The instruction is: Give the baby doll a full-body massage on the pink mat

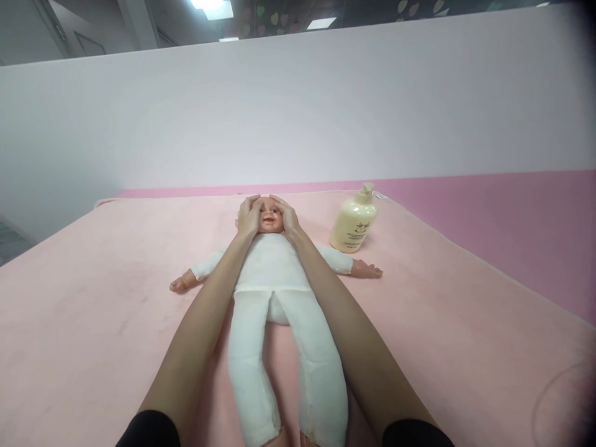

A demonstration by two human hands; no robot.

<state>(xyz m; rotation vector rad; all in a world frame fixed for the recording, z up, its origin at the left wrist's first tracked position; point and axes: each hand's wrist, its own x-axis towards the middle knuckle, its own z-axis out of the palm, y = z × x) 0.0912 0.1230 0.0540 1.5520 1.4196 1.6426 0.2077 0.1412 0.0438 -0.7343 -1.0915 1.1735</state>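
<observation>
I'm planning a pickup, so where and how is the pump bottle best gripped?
Probably round the pump bottle at mid-height, from the right: there it looks broad and rounded, the pump head is narrower, and the doll's outstretched arm lies close on its near left.

Doll (270,264) is on blanket (116,323), left hand (250,215) at left of its head (270,215), right hand (287,217) at right, bottle (351,226) right of doll behind its arm (342,261), wall (298,118) behind doll, wearer's view.
</observation>
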